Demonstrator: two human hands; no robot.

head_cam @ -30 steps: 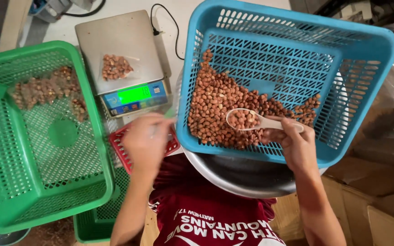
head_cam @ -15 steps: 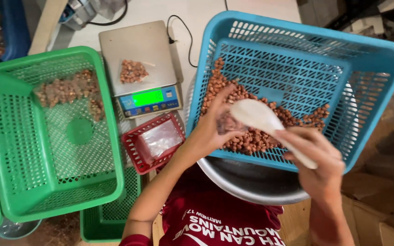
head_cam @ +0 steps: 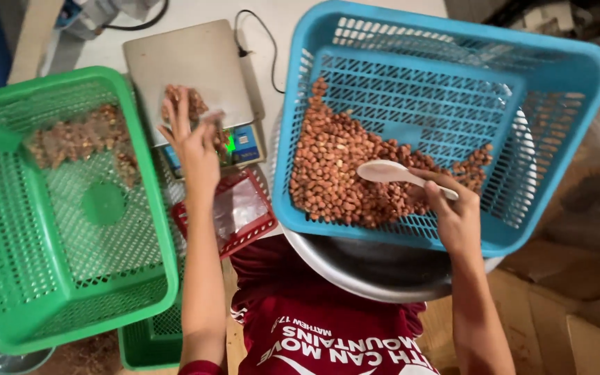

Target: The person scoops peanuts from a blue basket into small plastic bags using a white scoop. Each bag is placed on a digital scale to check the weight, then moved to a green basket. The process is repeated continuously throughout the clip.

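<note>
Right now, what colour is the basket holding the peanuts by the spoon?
Blue. The basket shows best in the head view, with the spoon over the peanuts.

white tabletop (head_cam: 196, 21) under even light, brown cardboard boxes (head_cam: 564, 305) at right

1. Pretty bright, even light from overhead, so colours pop and shadows stay soft.
2. The white tabletop (head_cam: 196, 21) looks nearly washed out.
3. The raised left hand (head_cam: 192, 142) is smeared with motion blur, fingertips especially.
4. The light green perforated plastic basket (head_cam: 144, 208) is soft at the left edge, with wide-angle bending.
5. The brown cardboard corner (head_cam: 578, 305) is dim.
</note>
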